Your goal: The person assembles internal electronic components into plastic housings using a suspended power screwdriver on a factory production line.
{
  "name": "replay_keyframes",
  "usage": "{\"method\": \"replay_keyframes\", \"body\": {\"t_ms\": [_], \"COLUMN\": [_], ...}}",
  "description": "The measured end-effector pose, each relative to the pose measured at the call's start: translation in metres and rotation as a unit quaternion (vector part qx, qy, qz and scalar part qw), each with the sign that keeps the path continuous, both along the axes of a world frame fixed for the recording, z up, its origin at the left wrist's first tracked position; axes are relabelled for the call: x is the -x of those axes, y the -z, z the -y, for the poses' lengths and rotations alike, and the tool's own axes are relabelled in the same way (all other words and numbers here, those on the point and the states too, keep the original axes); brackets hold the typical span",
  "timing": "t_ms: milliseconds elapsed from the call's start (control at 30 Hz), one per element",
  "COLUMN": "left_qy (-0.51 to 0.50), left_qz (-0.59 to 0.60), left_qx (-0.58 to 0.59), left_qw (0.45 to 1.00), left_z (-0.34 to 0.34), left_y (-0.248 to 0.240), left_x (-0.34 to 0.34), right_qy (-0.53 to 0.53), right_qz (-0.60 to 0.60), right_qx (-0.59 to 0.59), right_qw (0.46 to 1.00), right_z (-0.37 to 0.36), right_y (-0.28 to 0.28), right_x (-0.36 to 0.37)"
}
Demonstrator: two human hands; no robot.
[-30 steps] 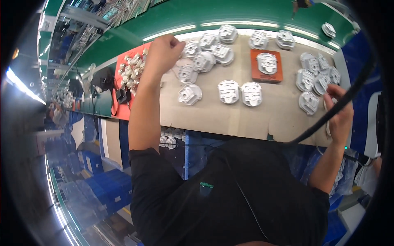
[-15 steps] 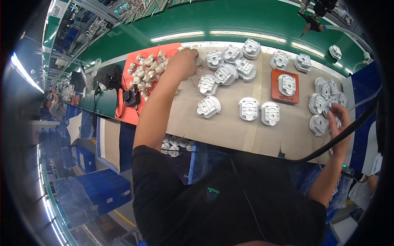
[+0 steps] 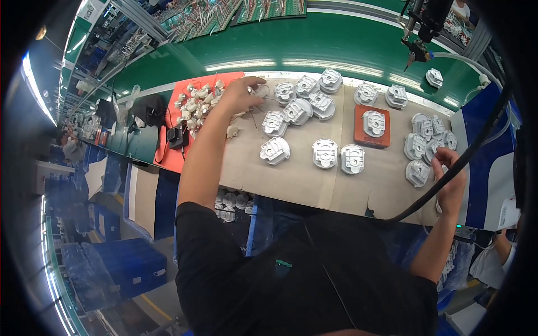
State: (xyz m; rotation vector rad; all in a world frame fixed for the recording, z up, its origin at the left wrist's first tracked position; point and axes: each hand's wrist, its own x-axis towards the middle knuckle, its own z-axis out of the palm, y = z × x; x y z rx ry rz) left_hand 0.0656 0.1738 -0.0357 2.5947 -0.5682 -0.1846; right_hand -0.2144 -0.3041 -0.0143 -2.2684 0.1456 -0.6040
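My left hand [image 3: 242,96] is at the far left of the work surface, its fingers apart, beside a pile of small cream-white parts with thin wires [image 3: 196,106] on a red-orange mat. Some loose wired parts lie under and next to its fingertips. My right hand [image 3: 450,182] is at the right end, fingers loosely bent, with thumb and forefinger apart beside a cluster of round white plastic housings [image 3: 416,145]. Its fingertips are at the nearest housing; whether they touch it is unclear. Between my hands, one white housing [image 3: 374,123] sits on an orange-red square block [image 3: 372,139].
More white housings [image 3: 298,111] stand in a group left of centre. A thick black cable [image 3: 431,193] crosses in front of my right forearm. Beyond the tan surface runs a green conveyor belt [image 3: 336,50], with a tool on an arm [image 3: 416,53] above it. Blue bins [image 3: 123,263] stand at lower left.
The view has shifted, so the table appears slightly further left and lower. My left hand's fingers have spread from a more closed pose. My right hand stays by the right-hand housings.
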Motion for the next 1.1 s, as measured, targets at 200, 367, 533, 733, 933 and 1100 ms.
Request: {"method": "replay_keyframes", "body": {"t_ms": [200,367,533,733,933,1100], "left_qy": [-0.081,-0.019,0.040,0.045,0.051,0.057], "left_qz": [-0.115,-0.146,-0.214,-0.434,-0.472,-0.359], "left_qx": [0.379,0.587,0.550,0.451,0.457,0.344], "left_qw": [0.915,0.796,0.806,0.779,0.752,0.866], "left_z": [-0.036,-0.013,0.070,0.187,0.233,0.233], "left_y": [-0.025,-0.053,-0.068,-0.042,-0.020,-0.022], "left_x": [0.018,0.039,0.066,0.106,0.100,0.089], "right_qy": [0.022,-0.043,-0.197,-0.314,-0.284,-0.214], "right_qz": [-0.012,-0.002,-0.006,0.017,0.080,0.053], "right_qx": [-0.059,-0.054,-0.031,-0.208,-0.211,-0.104], "right_qw": [0.998,0.998,0.980,0.926,0.932,0.970], "right_z": [0.005,0.008,-0.008,-0.045,-0.044,-0.039], "right_y": [0.000,0.004,0.008,0.011,0.025,0.014], "right_x": [0.006,-0.005,-0.040,-0.085,-0.105,-0.115]}}
